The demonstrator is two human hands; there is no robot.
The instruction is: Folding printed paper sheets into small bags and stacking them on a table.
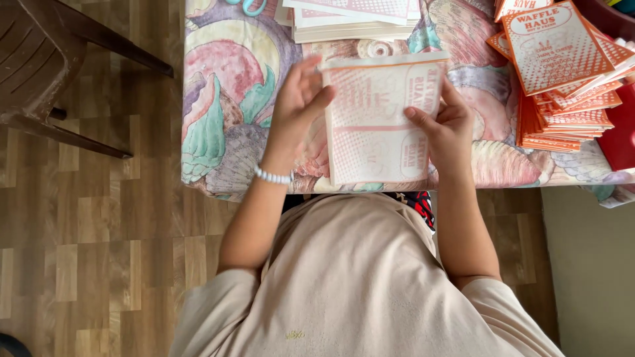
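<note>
Both hands grip a white-and-orange paper bag (380,119) at centre frame: left hand (297,109) fingers and right hand (444,129) fingers pinch its edges. An orange bag stack (562,73) lies at upper right of the worktop (225,99), a white stack (350,16) above.

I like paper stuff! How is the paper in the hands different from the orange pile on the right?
The held paper bag is one flat piece, pale and faded-looking; the orange pile is many pieces, fanned out and brightly printed. The left hand and right hand hold the bag; nobody touches the pile. Both are orange and white.

This looks like a home turned to small packaging work. A surface (218,132) under a shell-patterned cloth carries stacks of orange-printed paper bags (562,99) and white sheets (350,16), with a brown plastic chair (40,59) on wood-pattern flooring (99,251).
</note>
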